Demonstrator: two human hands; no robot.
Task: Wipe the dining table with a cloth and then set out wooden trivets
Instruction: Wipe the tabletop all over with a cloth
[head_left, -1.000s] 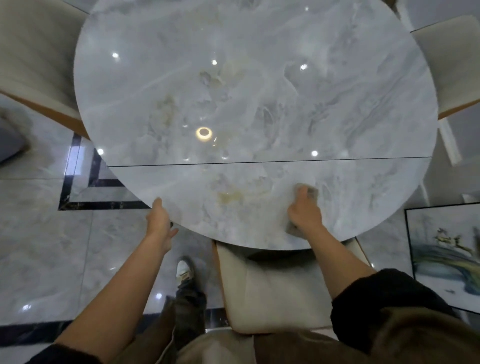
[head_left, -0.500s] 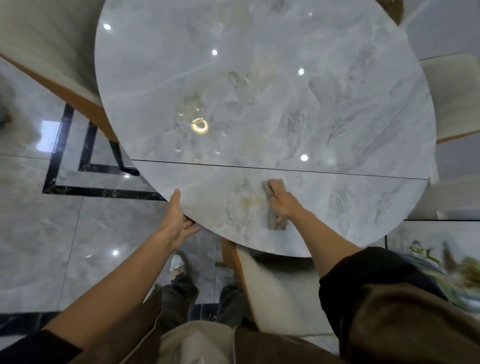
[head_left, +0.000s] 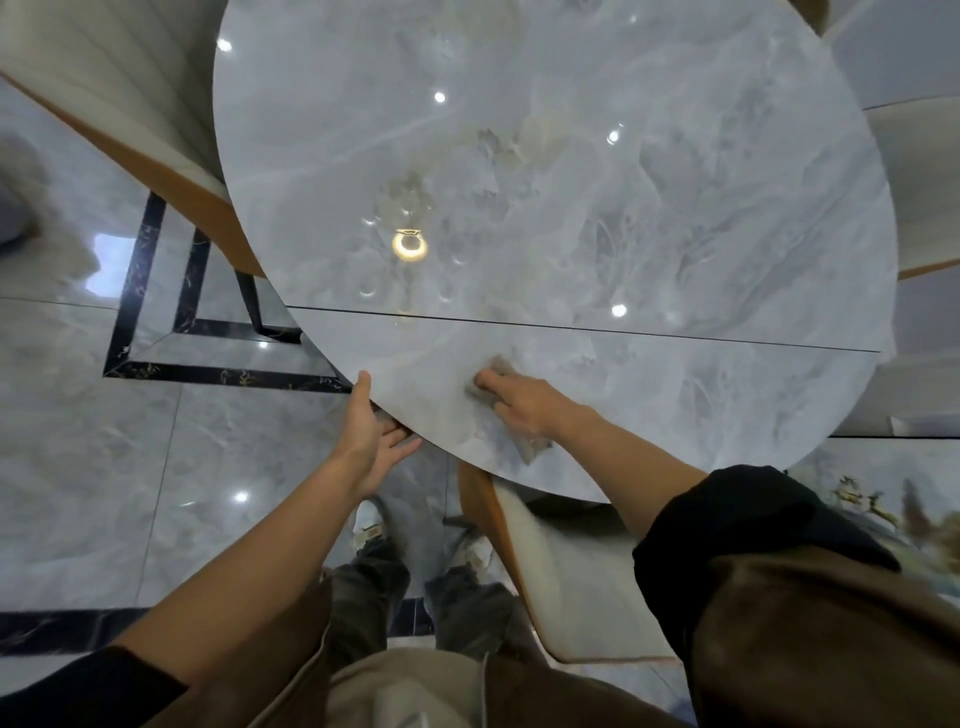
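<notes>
Grey marbled stone makes up the round table (head_left: 571, 182), seen from the head camera; its glossy top reflects ceiling lights, and a thin dark seam crosses it towards the near side.

On the near part of the table, below the seam and close to the edge, lies the cloth (head_left: 532, 449), a small grey-beige rag. The right hand (head_left: 524, 405) lies flat on the cloth and presses it to the top, with the fingers stretched out rather than clenched round it. Bits of cloth show beyond the fingertips and beside the wrist.

At the table's near-left edge is the left hand (head_left: 371, 431). Its thumb rests on the rim and its straight, unclenched fingers reach just under the edge.

A pale chair (head_left: 571, 587) with an orange-brown back is tucked under the near edge of the table, by the right forearm. Two more chairs stand at the table's far-left (head_left: 104, 93) and right (head_left: 924, 182) sides. Below the table spreads a glossy tiled floor (head_left: 104, 467) with black inlay bands, and the person's shoes (head_left: 370, 525) stand on it just short of the near edge.
</notes>
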